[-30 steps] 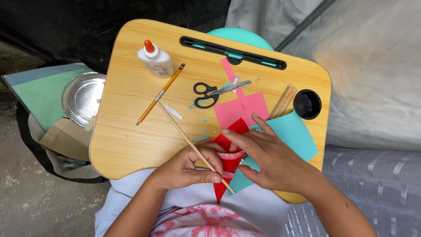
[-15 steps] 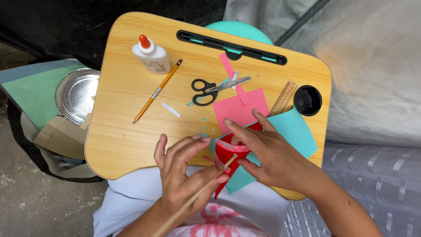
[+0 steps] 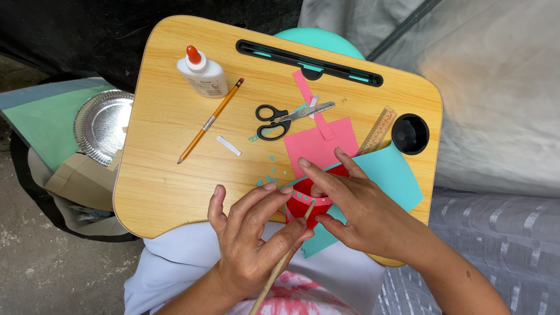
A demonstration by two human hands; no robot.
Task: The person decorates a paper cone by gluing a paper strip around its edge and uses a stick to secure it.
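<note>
Wooden lap tray (image 3: pixel 163 192): left hand (image 3: pixel 251 239) grips stick (image 3: pixel 280 265), tip pressing strip; right hand (image 3: pixel 356 216) pinches red paper (image 3: pixel 306 204) steady.

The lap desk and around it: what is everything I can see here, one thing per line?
Lap desk: one, light wood with a black slot and cup hole, across the person's lap.
Glue bottle: one, white with orange cap, far left of the desk.
Pencil: one, orange, lying beside the bottle.
Scissors: one pair, black handles, mid-desk.
Pink paper: one piece with a strip, under the scissors' tips.
Ruler: one, wooden, beside the cup hole.
Teal paper: one sheet, near right edge.
Red paper piece: one, with a pink dotted band, between the hands.
Foil plate: one, silver, left of the desk.
Stick: one, wooden, in the left hand.
Right hand: on the red piece.
</note>
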